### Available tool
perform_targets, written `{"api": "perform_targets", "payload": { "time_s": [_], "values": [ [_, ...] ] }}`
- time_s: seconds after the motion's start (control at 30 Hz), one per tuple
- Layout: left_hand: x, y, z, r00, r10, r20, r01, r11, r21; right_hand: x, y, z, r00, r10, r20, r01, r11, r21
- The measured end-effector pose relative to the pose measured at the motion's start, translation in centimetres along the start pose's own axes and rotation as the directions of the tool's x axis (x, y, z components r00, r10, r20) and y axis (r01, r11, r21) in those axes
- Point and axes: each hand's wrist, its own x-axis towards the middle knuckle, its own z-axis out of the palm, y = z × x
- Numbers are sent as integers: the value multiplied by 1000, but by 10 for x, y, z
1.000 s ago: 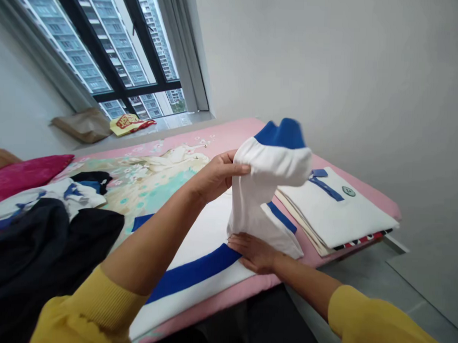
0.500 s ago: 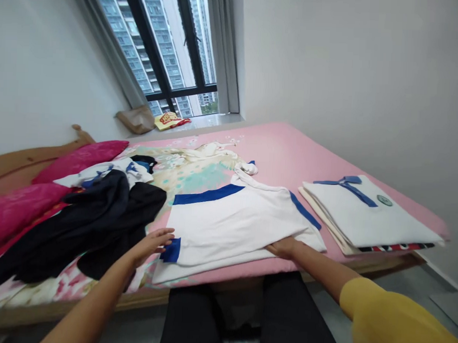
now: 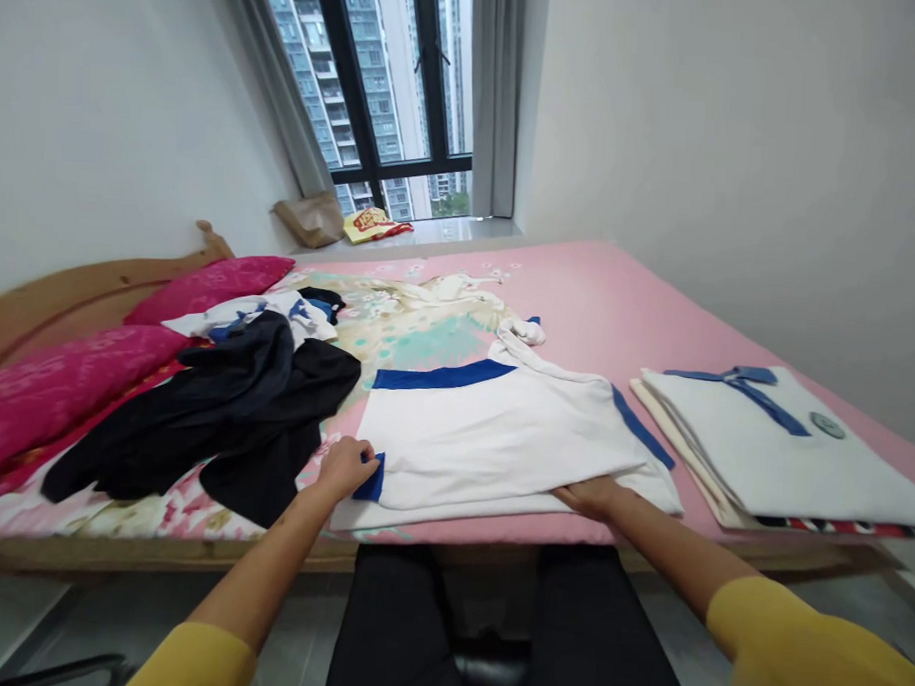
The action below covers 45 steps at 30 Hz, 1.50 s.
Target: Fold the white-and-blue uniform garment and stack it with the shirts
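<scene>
- Along the near edge of the bed (image 3: 488, 533), a white shirt (image 3: 491, 434) lies spread out between both hands, blue cuff (image 3: 369, 483) over on the left.
- Left hand (image 3: 348, 465) has its fingers bent in, pinching that cuff. Right hand (image 3: 588, 496) is tucked under the shirt's near side, fingertips hidden, so can't tell if they're gripping.
- Both forearms angle inward from the sides.
- Dark clothes (image 3: 230, 405) sit close on the left; just a thin pink strip separates shirt and folded stack (image 3: 784, 454).
- Past the bunched far sleeve (image 3: 519, 333), pink sheet (image 3: 616, 299) stretches back, roomy.
</scene>
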Motion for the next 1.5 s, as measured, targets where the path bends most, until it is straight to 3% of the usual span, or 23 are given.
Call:
{"api": "perform_targets", "payload": {
  "time_s": [0.17, 0.3, 0.5, 0.63, 0.83, 1.0, 1.1, 1.27, 1.37, 1.5],
  "values": [
    [8, 4, -1, 998, 61, 34, -60, 997, -39, 5, -3, -5, 988, 89, 130, -83, 995, -56],
    [9, 1, 3, 984, 111, 140, -106, 993, -42, 2, 0, -2, 995, 59, 82, -57, 998, -19],
    [8, 4, 4, 975, 135, 178, -133, 991, -23, -3, 5, 6, 997, 57, 47, -56, 998, -24],
    [9, 7, 3, 979, 90, 183, -92, 996, -2, -3, 6, 8, 987, 102, 126, -95, 994, -61],
    [11, 6, 1, 977, 25, 213, -12, 998, -65, 0, 0, 0, 983, 113, 142, -110, 993, -31],
    [8, -3, 0, 960, -81, 269, 124, 981, -147, 4, -7, -9, 961, 181, 207, -179, 983, -29],
    [1, -3, 3, 966, -131, 222, 177, 964, -201, 6, -8, -11, 947, 206, 245, -209, 978, -16],
    [-14, 6, 18, 977, -213, -14, 210, 969, -129, 6, -7, -10, 937, 225, 268, -227, 974, -26],
    [-22, 7, 22, 976, -188, -106, 185, 982, -36, 5, -7, -8, 950, 208, 234, -206, 978, -37],
    [-30, -1, 20, 978, -159, -136, 168, 984, 57, 5, -9, -11, 950, 207, 235, -203, 978, -43]
  ]
}}
